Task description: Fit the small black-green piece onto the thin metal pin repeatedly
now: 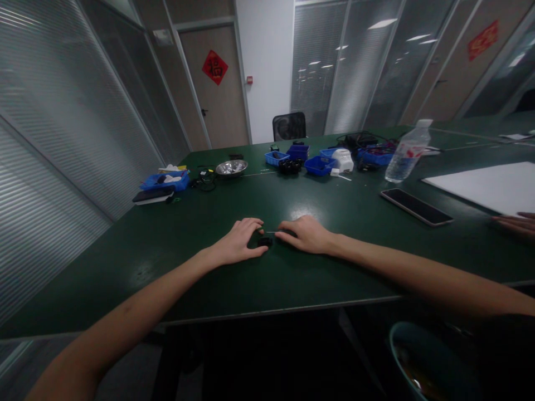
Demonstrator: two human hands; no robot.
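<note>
On the green table, a small black object (264, 241) lies between the thumb and fingers of my left hand (236, 243). That hand is curved and open, with its thumb tip close to or touching the object; a gap shows between the fingers and the object. My right hand (308, 235) rests just to the right, thumb and forefinger pinched on a thin, light-coloured rod (271, 231). The rod points left toward my left fingertips. It is too small to tell its exact kind.
Farther back stand a metal bowl (231, 168), a blue tray (167, 181), a blue bin (320, 165) and black cables (204, 181). To the right are a water bottle (408, 151), a phone (416, 206) and a white sheet (491, 186). Another person's hand (518, 223) shows at the right edge.
</note>
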